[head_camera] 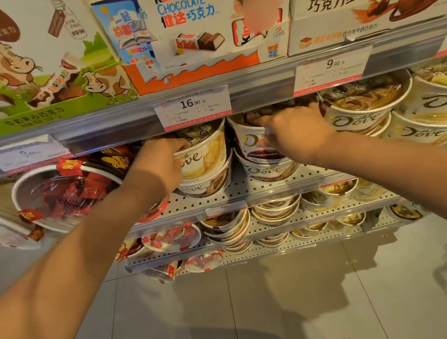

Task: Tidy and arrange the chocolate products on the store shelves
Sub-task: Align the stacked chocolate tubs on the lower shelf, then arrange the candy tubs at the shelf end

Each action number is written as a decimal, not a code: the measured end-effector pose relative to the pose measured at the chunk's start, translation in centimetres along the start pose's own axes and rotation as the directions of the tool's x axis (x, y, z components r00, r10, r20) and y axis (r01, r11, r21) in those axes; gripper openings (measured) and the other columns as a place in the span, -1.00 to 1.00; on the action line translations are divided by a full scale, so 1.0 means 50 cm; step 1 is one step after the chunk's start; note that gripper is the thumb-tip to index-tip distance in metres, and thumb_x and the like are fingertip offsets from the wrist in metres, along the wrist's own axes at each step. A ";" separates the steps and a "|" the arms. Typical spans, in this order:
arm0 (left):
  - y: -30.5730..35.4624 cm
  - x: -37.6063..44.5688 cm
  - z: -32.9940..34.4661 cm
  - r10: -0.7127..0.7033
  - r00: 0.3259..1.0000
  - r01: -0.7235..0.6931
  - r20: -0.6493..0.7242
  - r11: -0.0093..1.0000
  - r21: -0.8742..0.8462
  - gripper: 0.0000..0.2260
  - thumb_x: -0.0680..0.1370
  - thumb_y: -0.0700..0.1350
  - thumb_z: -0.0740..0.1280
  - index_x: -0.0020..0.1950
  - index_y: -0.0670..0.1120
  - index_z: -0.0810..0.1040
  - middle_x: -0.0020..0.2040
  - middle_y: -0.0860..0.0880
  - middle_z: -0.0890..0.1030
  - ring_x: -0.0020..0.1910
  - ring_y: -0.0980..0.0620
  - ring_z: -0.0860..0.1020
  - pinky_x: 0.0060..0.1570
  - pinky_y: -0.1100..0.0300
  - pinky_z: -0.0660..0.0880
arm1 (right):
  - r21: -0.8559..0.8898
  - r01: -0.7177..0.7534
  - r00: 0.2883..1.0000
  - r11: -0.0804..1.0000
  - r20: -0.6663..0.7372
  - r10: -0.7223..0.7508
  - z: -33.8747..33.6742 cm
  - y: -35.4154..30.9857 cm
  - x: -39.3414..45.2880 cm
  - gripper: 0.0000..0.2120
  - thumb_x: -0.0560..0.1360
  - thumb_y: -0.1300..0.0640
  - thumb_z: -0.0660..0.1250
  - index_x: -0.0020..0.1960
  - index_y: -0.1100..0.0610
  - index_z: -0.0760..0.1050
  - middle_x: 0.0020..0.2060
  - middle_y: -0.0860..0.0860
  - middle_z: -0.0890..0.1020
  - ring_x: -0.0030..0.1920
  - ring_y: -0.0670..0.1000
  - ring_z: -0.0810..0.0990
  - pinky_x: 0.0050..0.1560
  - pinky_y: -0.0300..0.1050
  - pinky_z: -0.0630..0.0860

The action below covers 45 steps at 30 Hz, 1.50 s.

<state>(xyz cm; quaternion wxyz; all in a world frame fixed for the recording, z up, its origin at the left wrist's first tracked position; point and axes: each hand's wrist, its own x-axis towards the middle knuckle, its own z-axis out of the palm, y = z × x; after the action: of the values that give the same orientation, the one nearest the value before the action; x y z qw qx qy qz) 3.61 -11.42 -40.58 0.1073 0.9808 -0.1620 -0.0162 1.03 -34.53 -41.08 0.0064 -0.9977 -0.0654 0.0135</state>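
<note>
Two stacks of white Dove chocolate tubs stand side by side on the middle shelf. My left hand (161,161) grips the rim of the top tub with a yellow label (207,151). My right hand (295,131) grips the rim of the top tub with a brown label (250,141) of the neighbouring stack. Under each sits another Dove tub (269,169). Fingertips of both hands curl over the lids, partly hidden under the price rail.
More Dove tubs (365,111) fill the shelf to the right. A tilted tub of red-wrapped chocolates (65,194) lies left of my left hand. Kinder box (193,21) and other cartons stand on the shelf above. Lower shelves (256,234) hold more tubs. Grey tiled floor lies below.
</note>
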 end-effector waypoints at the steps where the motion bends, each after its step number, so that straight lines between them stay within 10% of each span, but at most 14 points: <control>1: 0.002 -0.002 0.004 0.008 1.000 -0.008 -0.004 1.000 -0.002 -0.62 0.55 -0.23 0.26 0.37 -0.11 0.42 0.31 -0.14 0.49 0.28 -0.12 0.43 0.30 0.14 0.30 | 0.009 -0.005 1.000 1.000 -0.008 0.005 0.002 0.000 -0.001 -0.62 0.58 -0.09 0.14 0.35 -0.01 0.33 0.11 0.10 0.58 0.17 0.20 0.50 0.23 0.19 0.28; 16: 0.028 0.000 0.001 -0.051 0.999 0.051 0.004 0.999 0.010 -0.64 0.58 -0.10 0.25 0.38 -0.06 0.41 0.35 -0.14 0.46 0.35 -0.13 0.36 0.34 0.10 0.25 | -0.072 0.017 0.999 0.997 -0.051 -0.021 0.022 -0.012 0.007 -0.60 0.56 -0.08 0.18 0.34 0.05 0.35 0.18 0.08 0.54 0.19 0.21 0.49 0.21 0.19 0.29; 22: 0.035 -0.025 0.005 -0.054 0.986 0.017 0.156 0.972 0.234 -0.48 0.58 -0.11 0.20 0.50 -0.08 0.10 0.48 -0.10 0.25 0.44 -0.10 0.21 0.43 -0.04 0.08 | -0.028 0.039 0.999 0.999 0.004 -0.039 0.001 -0.014 -0.003 -0.58 0.57 -0.05 0.15 0.37 0.10 0.28 0.22 0.13 0.49 0.20 0.23 0.48 0.21 0.17 0.32; 30: -0.019 -0.152 -0.048 0.237 0.971 -0.215 -0.036 0.927 0.308 -0.64 0.53 -0.14 0.23 0.32 -0.16 0.42 0.31 -0.13 0.45 0.30 -0.13 0.39 0.31 -0.03 0.20 | 0.135 0.412 0.889 0.901 -0.273 -0.366 -0.033 -0.107 -0.066 -0.70 0.39 0.17 0.34 0.11 0.22 0.51 -0.02 0.19 0.57 -0.03 0.26 0.56 -0.05 0.10 0.50; 35: -0.131 -0.232 -0.108 0.242 0.958 -0.183 -0.152 0.929 0.321 -0.73 0.43 -0.10 0.20 0.02 -0.19 0.57 0.00 -0.16 0.60 0.00 -0.19 0.56 -0.03 -0.04 0.44 | 0.406 0.323 0.945 0.855 -0.182 -0.271 -0.032 -0.255 -0.068 -0.65 0.51 0.14 0.29 0.28 0.19 0.44 0.19 0.15 0.52 0.15 0.17 0.52 0.04 -0.07 0.43; 45: -0.347 -0.261 -0.165 0.228 0.961 -0.187 -0.160 0.953 0.237 -0.60 0.49 -0.22 0.33 0.29 -0.29 0.40 0.18 -0.29 0.49 0.16 -0.28 0.47 0.18 -0.12 0.40 | 0.639 0.002 0.998 0.769 -0.055 0.043 -0.033 -0.457 0.020 -0.39 0.45 0.15 0.39 0.41 0.22 0.22 0.24 0.22 0.49 0.23 0.23 0.47 0.17 0.05 0.44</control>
<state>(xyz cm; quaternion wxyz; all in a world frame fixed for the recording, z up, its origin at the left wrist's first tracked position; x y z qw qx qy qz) -2.74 10.51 -36.31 0.0141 0.9613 -0.2546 0.1044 -0.91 -11.74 -39.12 0.3466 -0.9369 -0.0460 0.0019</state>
